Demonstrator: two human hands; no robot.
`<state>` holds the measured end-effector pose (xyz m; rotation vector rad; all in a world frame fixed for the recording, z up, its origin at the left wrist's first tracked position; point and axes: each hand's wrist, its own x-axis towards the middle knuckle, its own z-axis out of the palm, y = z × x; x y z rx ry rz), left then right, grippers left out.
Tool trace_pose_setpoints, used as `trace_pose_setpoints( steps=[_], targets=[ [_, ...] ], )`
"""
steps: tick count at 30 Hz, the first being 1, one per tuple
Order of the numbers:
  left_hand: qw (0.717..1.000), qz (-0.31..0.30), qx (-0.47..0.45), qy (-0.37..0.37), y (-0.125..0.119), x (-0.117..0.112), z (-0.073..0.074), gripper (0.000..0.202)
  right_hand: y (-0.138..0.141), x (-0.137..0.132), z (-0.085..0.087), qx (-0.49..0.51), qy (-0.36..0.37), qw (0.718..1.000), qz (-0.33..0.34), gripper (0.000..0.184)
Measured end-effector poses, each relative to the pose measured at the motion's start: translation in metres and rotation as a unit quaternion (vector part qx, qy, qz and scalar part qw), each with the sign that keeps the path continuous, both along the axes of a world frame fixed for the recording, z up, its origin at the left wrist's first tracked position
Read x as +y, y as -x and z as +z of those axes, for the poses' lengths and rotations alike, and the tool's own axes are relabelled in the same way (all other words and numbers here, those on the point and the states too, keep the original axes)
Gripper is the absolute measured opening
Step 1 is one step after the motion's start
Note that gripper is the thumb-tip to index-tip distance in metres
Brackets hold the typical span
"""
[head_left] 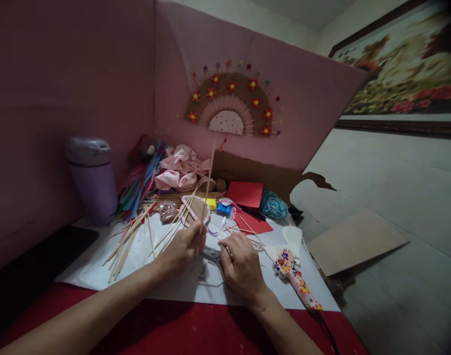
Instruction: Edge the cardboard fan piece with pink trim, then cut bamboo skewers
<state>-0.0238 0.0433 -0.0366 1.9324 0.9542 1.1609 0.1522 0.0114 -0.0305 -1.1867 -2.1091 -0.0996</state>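
My left hand (pixel 188 244) is closed round a thin wooden stick (pixel 209 185), which points upward and leans slightly right. My right hand (pixel 242 264) grips the handles of dark pliers (pixel 210 253), whose jaws reach toward the stick's lower end by my left fingers. Whether the jaws touch the stick I cannot tell. Just beyond my left hand lies a heart-like cardboard piece (pixel 196 209) with a pink wrapped edge, and several sticks rest across it. A pile of loose wooden sticks (pixel 127 249) lies to the left on the white sheet (pixel 173 286).
A glue gun in flowered wrapping (pixel 299 283) lies at right, its cord trailing off the front edge. Behind are pink fabric (pixel 181 165), red paper (pixel 245 194) and blue yarn (pixel 274 204). A purple tumbler (pixel 94 182) stands left. A decorated cardboard arch (pixel 229 84) hangs on the pink board.
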Motion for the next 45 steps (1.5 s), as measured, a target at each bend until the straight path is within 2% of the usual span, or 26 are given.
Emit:
trace_pose_setpoints(
  steps=[2,4,11,13,15,21,27,32,35,37,45],
  targets=[
    [0.999,0.009,0.050,-0.019,0.002,0.000,-0.002,0.016,0.000,0.000,0.000,-0.001,0.001,1.000,0.000,0.014],
    [0.999,0.004,0.052,-0.015,0.003,0.001,-0.004,0.018,0.000,0.000,0.000,-0.002,0.003,1.000,0.002,0.014],
    [0.992,-0.025,-0.067,0.105,0.003,-0.001,0.001,0.006,0.001,-0.001,0.001,0.003,0.006,1.000,0.008,0.015],
    [0.987,-0.025,-0.066,0.147,0.003,-0.002,0.001,0.005,0.001,-0.001,0.001,0.004,0.006,1.000,0.009,0.014],
    [0.986,-0.021,-0.055,0.158,0.002,-0.003,0.002,0.006,0.001,-0.001,0.001,0.005,0.006,1.000,0.009,0.014],
    [0.990,0.042,-0.033,0.133,0.002,-0.002,-0.001,0.010,0.000,-0.001,-0.001,0.009,0.005,1.000,0.011,0.014],
    [0.990,0.043,-0.023,0.133,0.003,0.003,-0.004,0.013,0.001,-0.001,0.000,0.023,0.012,0.999,0.021,0.014],
    [0.992,0.084,0.029,0.088,0.006,-0.001,-0.003,0.017,0.004,-0.003,0.003,0.097,0.088,0.991,0.034,0.016],
    [0.993,0.083,0.038,0.072,0.006,-0.006,0.000,0.017,0.005,-0.004,0.005,0.162,0.160,0.973,0.036,0.017],
    [0.994,0.077,0.041,0.064,0.006,-0.008,0.002,0.016,0.006,-0.004,0.006,0.188,0.183,0.964,0.038,0.016],
    [0.995,0.066,0.066,0.026,0.004,-0.007,0.005,0.016,0.006,-0.003,0.000,0.184,0.163,0.967,0.064,0.014]
  ],
)
